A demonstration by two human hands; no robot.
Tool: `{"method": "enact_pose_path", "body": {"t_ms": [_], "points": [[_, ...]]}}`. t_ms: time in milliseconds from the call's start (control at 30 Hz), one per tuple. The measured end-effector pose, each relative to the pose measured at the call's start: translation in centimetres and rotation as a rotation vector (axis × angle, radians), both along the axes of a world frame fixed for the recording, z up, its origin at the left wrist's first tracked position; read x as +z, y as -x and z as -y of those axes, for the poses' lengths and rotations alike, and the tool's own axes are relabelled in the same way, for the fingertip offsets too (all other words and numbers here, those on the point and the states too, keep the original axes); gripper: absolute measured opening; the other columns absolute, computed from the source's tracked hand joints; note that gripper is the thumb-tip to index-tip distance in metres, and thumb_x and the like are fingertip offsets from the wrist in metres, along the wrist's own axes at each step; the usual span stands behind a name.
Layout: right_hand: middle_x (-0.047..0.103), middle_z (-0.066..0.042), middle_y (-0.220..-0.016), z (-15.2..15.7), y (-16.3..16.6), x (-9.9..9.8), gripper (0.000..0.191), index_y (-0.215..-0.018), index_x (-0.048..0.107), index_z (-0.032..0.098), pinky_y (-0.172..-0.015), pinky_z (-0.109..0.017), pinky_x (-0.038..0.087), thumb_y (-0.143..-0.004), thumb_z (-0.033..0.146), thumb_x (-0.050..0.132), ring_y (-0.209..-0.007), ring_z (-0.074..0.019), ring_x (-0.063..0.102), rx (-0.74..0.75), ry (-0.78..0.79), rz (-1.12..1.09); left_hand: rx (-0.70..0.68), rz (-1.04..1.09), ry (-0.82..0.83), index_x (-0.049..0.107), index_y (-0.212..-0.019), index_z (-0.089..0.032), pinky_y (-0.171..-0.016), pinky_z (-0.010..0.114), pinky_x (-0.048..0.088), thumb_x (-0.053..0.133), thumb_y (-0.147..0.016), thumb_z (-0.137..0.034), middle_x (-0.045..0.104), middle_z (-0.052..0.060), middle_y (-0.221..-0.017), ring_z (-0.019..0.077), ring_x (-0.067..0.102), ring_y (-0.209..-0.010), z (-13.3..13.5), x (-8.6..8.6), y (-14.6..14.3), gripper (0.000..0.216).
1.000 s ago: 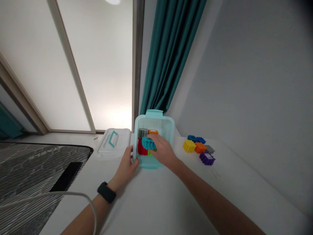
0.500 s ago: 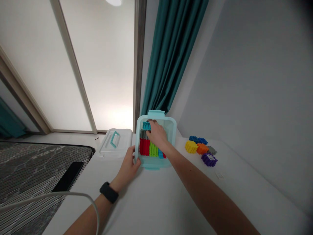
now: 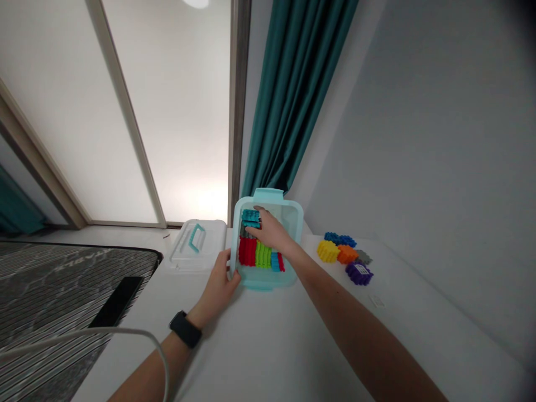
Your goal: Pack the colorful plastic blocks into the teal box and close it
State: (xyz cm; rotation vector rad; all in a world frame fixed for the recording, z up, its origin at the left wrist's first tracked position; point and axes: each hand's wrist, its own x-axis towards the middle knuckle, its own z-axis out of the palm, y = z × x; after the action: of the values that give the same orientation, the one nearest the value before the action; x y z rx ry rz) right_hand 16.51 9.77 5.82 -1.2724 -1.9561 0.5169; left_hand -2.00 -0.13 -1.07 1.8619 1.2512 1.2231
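A light teal plastic box point(image 3: 298, 234) stands on the white table, its long side toward me. My left hand point(image 3: 221, 286) grips its near left wall, thumb outside and fingers along the rim. Inside, my right hand point(image 3: 274, 230) has thumb and fingers closed about teal ridged toy blocks point(image 3: 250, 215) in the far left corner; its fingers hide part of them. Dark grey blocks point(image 3: 243, 230) lie just nearer. Rows of red blocks point(image 3: 247, 251), lime green blocks point(image 3: 263, 254) and a few light blue blocks point(image 3: 275, 262) stand packed in the front part.
A clear lid point(image 3: 209, 245) with a teal handle lies left of the box. To the right are yellow point(image 3: 328, 251), orange point(image 3: 347, 254), blue point(image 3: 339, 239), grey and purple blocks point(image 3: 359, 273). A white cable point(image 3: 125, 330) crosses the lower left. A teal curtain point(image 3: 288, 111) hangs behind.
My right hand has shifted slightly right and nearer within the box. More teal blocks now show at the far left, partly over the grey ones. My left hand stays on the box wall.
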Motion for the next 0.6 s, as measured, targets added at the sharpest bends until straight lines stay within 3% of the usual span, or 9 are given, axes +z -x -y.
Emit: {"method": "enact_pose_path", "body": {"t_ms": [200, 400, 600], "points": [[0.07, -0.011, -0.12, 0.6, -0.7, 0.2, 0.059, -0.141, 0.044, 0.022, -0.096, -0.041, 0.05, -0.088, 0.035, 0.067, -0.11, -0.027, 0.067, 0.055, 0.072, -0.045, -0.001, -0.004, 0.03, 0.045, -0.132, -0.019, -0.091, 0.04, 0.054, 0.051, -0.085, -0.015, 0.058, 0.01, -0.119, 0.0222, 0.059, -0.111, 0.0, -0.2, 0.2, 0.047], [0.068, -0.012, -0.121, -0.1, -0.7, -0.2, 0.052, -0.139, 0.047, 0.021, -0.094, -0.039, 0.05, -0.09, 0.032, 0.063, -0.108, -0.0255, 0.067, -0.01, 0.065, -0.058, -0.007, 0.006, 0.004, 0.047, -0.13, -0.019, -0.089, 0.04, 0.054, 0.052, -0.084, -0.015, 0.059, 0.009, -0.116, 0.0221, 0.059, -0.109, -0.1, -0.1, 0.1, 0.047], [0.067, -0.013, -0.121, -0.8, -0.2, -0.1, 0.057, -0.135, 0.049, 0.018, -0.095, -0.039, 0.049, -0.084, 0.031, 0.07, -0.107, -0.0248, 0.066, -0.033, 0.067, -0.047, -0.004, -0.001, 0.006, 0.046, -0.131, -0.02, -0.088, 0.039, 0.054, 0.051, -0.085, -0.014, 0.059, 0.008, -0.115, 0.0214, 0.059, -0.108, 0.1, 0.1, 0.0, 0.047]]}}
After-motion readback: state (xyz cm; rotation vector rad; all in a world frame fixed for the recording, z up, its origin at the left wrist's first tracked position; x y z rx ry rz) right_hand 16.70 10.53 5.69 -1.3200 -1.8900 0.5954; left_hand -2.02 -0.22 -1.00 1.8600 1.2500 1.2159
